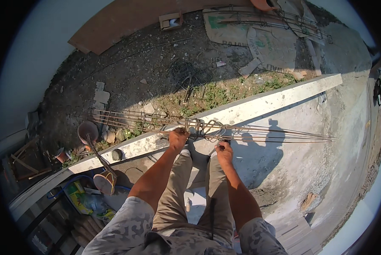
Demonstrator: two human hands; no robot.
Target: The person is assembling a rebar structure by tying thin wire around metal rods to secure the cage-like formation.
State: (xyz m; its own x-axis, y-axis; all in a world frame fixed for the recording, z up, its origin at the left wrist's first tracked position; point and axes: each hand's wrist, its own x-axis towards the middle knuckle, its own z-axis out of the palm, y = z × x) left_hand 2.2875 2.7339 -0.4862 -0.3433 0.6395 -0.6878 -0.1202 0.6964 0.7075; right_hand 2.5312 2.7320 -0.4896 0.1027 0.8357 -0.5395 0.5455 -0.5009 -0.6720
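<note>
A long bundle of thin steel reinforcing bars (275,132) lies across in front of me, resting over a white concrete beam. Several bent stirrups (213,128) are bunched around the bars at the middle, and others are spaced out toward the left end. My left hand (179,138) is closed around the bars just left of the bunched stirrups. Just below the bars on the right, my right hand (224,152) is closed, with a small dark thing at its fingers that is too small to name.
The white concrete beam (279,95) runs diagonally from lower left to upper right. A bucket (88,131) and a second round container (105,183) stand at the left. Beyond the beam lie tangled wire (186,75), flattened sacks (271,49) and a small cardboard box (171,21).
</note>
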